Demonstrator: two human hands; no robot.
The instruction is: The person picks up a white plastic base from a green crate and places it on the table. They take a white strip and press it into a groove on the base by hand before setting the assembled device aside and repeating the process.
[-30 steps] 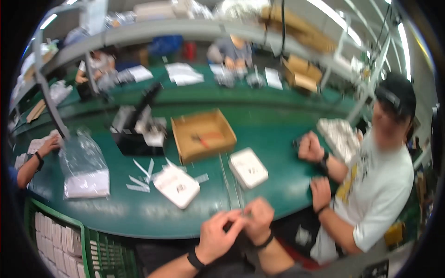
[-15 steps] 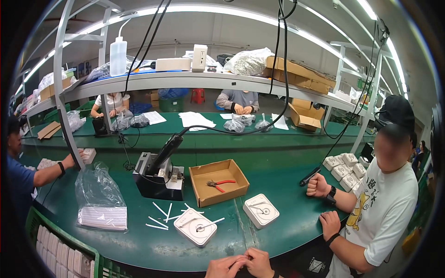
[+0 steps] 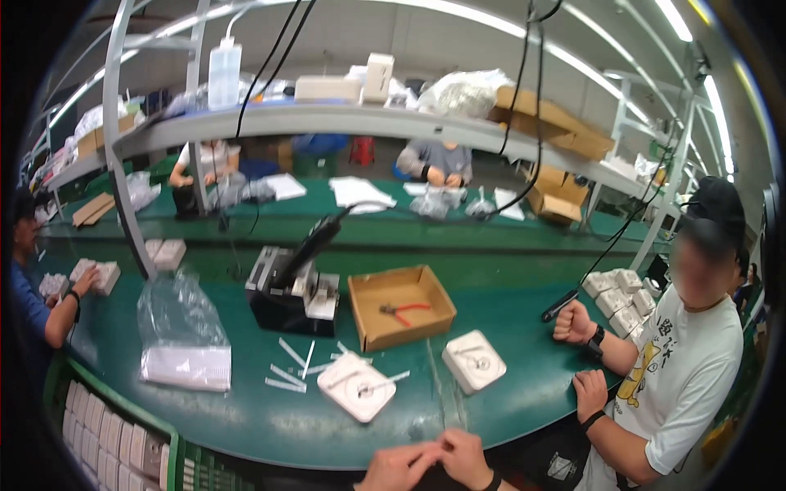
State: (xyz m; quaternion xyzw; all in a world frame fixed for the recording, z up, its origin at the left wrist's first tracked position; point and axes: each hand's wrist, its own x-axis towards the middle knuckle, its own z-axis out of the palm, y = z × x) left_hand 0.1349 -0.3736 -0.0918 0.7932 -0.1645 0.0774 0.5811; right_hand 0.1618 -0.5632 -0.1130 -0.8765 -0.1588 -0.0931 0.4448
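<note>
Green bench (image 3: pixel 270 425): left hand (image 3: pixel 399 468), right hand (image 3: pixel 464 457) touching, fingers pinched together, contents unclear

Head-worn fisheye, forward over workbench (image 3: pixel 270 425)

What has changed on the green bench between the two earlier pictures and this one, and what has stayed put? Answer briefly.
The view has tilted upward, so the left hand and right hand have slid to the bottom edge, still pressed together over something too small to tell. Nothing was picked up or set down. The cardboard tray with red pliers, the two white square pieces and the plastic bag lie as before.
</note>
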